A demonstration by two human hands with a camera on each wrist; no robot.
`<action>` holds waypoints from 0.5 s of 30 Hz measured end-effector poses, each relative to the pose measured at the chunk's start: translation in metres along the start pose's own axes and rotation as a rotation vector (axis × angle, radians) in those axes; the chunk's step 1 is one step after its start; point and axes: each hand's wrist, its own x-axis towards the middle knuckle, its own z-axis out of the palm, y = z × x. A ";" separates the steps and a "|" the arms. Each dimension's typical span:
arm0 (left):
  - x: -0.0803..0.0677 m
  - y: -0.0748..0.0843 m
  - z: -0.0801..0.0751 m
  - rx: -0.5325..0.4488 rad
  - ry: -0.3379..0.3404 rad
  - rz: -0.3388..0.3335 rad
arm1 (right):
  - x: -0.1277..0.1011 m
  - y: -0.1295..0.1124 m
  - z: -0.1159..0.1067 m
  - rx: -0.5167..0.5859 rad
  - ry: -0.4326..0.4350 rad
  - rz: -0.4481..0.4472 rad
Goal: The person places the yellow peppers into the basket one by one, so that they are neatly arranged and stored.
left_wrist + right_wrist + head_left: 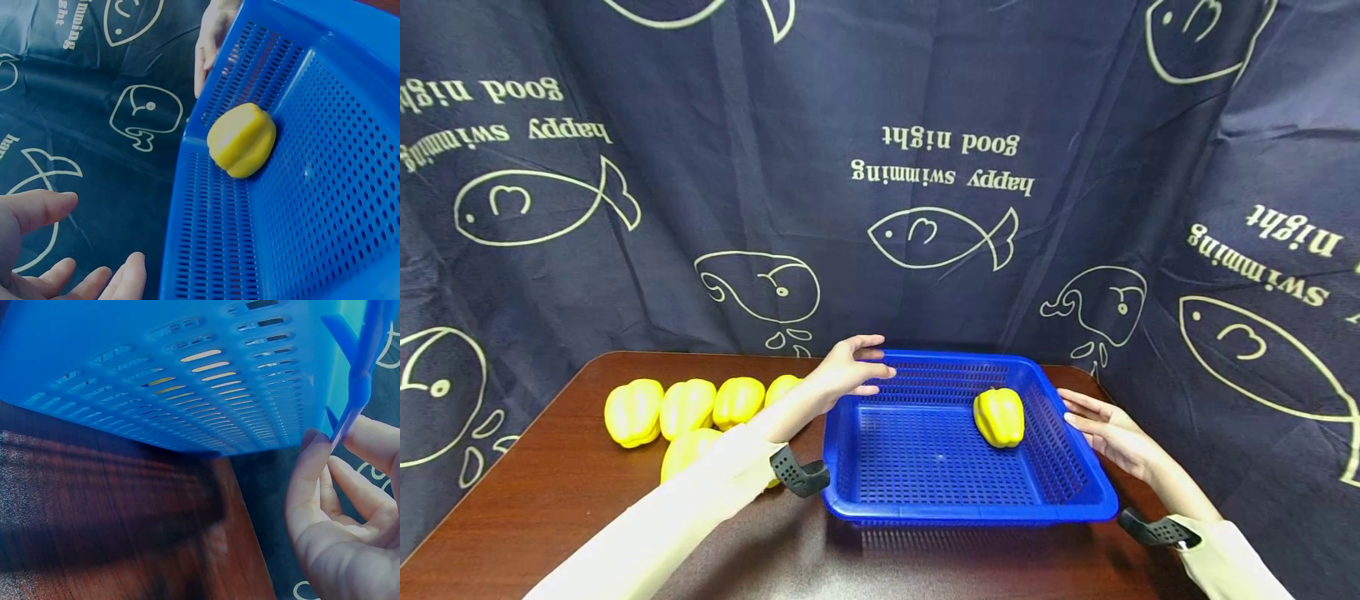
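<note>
A blue plastic basket (1067, 467) stands on the brown table (550, 492). One yellow bell pepper (998, 417) lies inside it near the right wall, also plain in the left wrist view as the pepper (242, 139). My left hand (868, 367) hovers over the basket's far left corner with its fingers (37, 209) spread, holding nothing. My right hand (1086, 417) lies beside the right rim with straight fingers. In the right wrist view the rim (356, 394) runs down between its thumb (312, 475) and the other fingers, touching or nearly so.
Several more yellow peppers (687, 407) sit in a cluster on the table left of the basket, partly behind my left forearm. A dark blue curtain printed with fish (940, 237) hangs close behind and to both sides. The table's right edge (250, 550) is just beside the basket.
</note>
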 end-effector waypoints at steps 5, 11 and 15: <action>-0.009 -0.001 -0.012 0.008 0.018 0.030 | 0.000 -0.001 0.001 -0.005 -0.004 -0.009; -0.019 -0.002 -0.029 0.014 0.051 0.030 | -0.001 -0.001 0.003 -0.007 0.005 0.006; -0.027 -0.003 -0.043 0.013 0.070 0.042 | -0.001 -0.002 0.003 -0.023 0.001 0.003</action>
